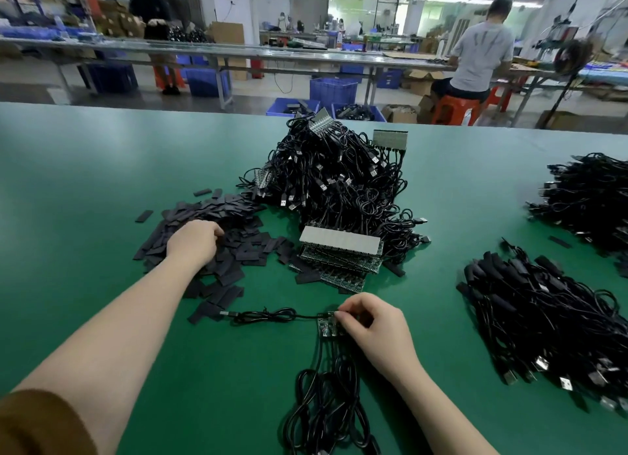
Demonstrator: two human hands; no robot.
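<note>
My right hand point(370, 325) pinches a small green circuit board strip point(327, 327) near the table's front, with black cables point(326, 407) trailing from it toward me. One cable point(268, 315) runs left from the board along the mat. My left hand point(193, 242) reaches into a flat pile of black sleeve pieces point(234, 250), its fingertips curled down among them; whether it holds a piece is hidden.
A tall heap of black USB cables point(339, 179) with stacked board panels point(339, 247) sits mid-table on the green mat point(85, 182). Bundles of sleeved cables point(543, 318) and more cables point(591, 196) lie at right. People work at benches behind.
</note>
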